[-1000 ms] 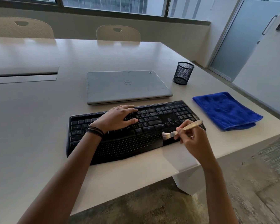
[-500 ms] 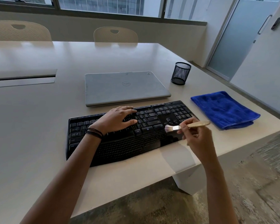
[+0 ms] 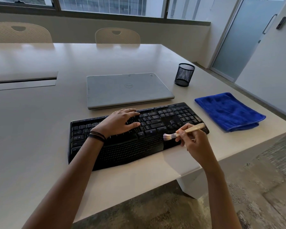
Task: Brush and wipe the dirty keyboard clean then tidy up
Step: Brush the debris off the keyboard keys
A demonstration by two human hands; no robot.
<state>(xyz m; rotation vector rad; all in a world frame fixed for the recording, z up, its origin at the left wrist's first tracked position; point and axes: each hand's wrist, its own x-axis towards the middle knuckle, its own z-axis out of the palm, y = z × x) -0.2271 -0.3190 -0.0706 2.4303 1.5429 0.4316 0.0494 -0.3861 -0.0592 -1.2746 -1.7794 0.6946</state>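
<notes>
My left hand (image 3: pixel 120 120) lies flat on the keyboard (image 3: pixel 130 149), fingers straight across the middle keys, gripping nothing and just pressing down. The keyboard sits along the near edge of the table (image 3: pixel 40 121), its right end toward the near right corner. I judge it light and rigid, likely to skate on this smooth top under a sideways stroke, so the flat palm is the right hold. To lift it I would take both short ends, since the keycaps are loose and the curved palm rest gives no purchase.

My right hand (image 3: pixel 195 142) pinches the brush (image 3: pixel 193 128) near the ferrule, fingers curled round the pale wooden handle. The bristles point left, over the lower right keys where they meet the palm rest. The brush weighs almost nothing and its bristles are soft, so a short grip gives me control of the tip.

The blue cloth (image 3: pixel 228 111) lies folded at the right edge, limp and plush. I would gather it from the top.

The only container is the black mesh cup (image 3: pixel 184 74), which stands back toward the right edge. Nothing rises above its rim, and through the mesh it looks empty.
</notes>
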